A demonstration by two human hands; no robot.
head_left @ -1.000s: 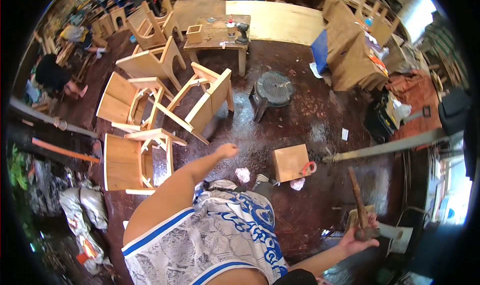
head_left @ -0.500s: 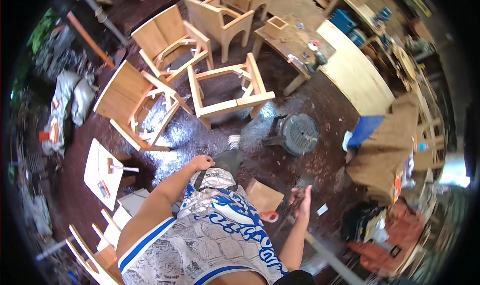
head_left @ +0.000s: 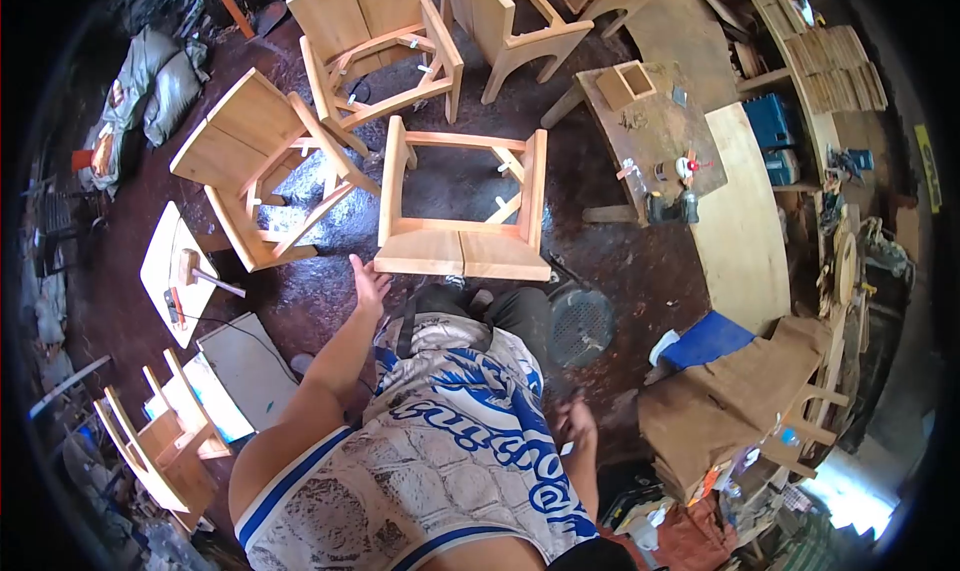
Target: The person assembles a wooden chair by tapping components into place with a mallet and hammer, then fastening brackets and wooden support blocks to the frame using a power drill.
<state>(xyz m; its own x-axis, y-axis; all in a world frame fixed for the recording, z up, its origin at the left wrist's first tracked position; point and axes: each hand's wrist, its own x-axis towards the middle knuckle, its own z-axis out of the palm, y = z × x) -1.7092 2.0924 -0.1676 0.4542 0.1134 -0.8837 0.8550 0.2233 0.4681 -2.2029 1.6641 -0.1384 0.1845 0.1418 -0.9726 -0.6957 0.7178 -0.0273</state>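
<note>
My left hand (head_left: 371,283) is open, fingers spread, just beside the left end of the backrest of a wooden chair frame (head_left: 463,253). It holds nothing. Lower right, beside my printed shirt, hangs my right hand (head_left: 577,423); its fingers are partly blurred, and whether anything is in them is unclear. The chair frame has an open seat with small corner braces. A dark round stool (head_left: 581,327) stands between the frame and my right hand.
More wooden chairs (head_left: 245,136) stand at the left and top. A low table (head_left: 655,136) holds a small wooden box (head_left: 625,86) and a drill. At the left, a mallet (head_left: 190,269) lies on a white board (head_left: 165,241). Brown cloth (head_left: 720,401) covers something at the right.
The view has swung left and closer to the chair frame. My left hand has left my lap and reached towards its backrest. The hammer-like tool seen earlier in my right hand is no longer visible there.
</note>
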